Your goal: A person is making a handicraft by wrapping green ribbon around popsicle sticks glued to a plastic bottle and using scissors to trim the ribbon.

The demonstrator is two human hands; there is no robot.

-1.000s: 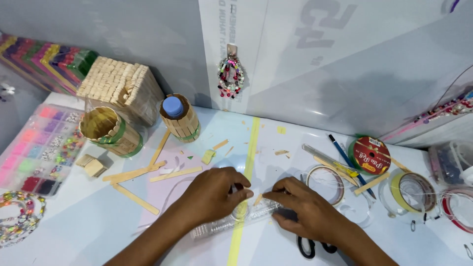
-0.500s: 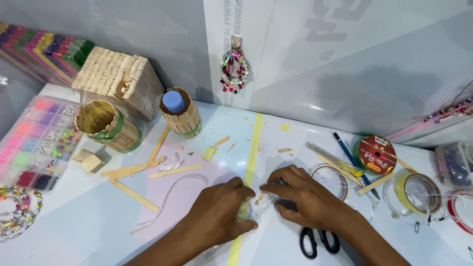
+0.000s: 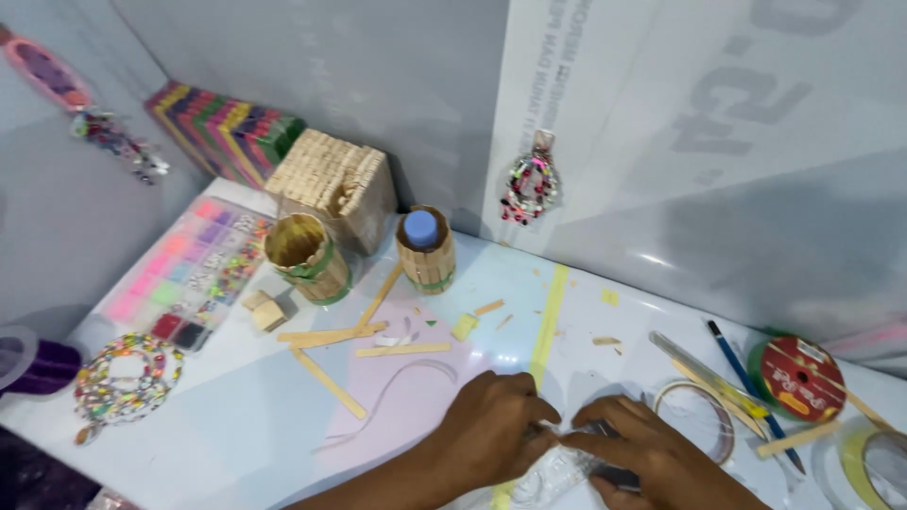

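Evidently, a clear ruler [image 3: 557,469] is pinched by the left hand [image 3: 491,436] and right hand [image 3: 652,458] near the worktop's [image 3: 236,416] front edge; a stick-clad bottle [image 3: 425,253] stands finished, loose sticks [image 3: 331,382] remain.

stick-clad cups [image 3: 300,257] 2 | loose craft sticks [image 3: 328,383] 4 | bead boxes [image 3: 194,273] 1 | red ribbon spools [image 3: 799,380] 1 | hands [image 3: 496,431] 2

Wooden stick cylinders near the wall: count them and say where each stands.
2. The open stick cylinder stands in front of the stick box, beside the bead tray. The stick cylinder with the blue cap stands to its right. Others may lie outside the frame.
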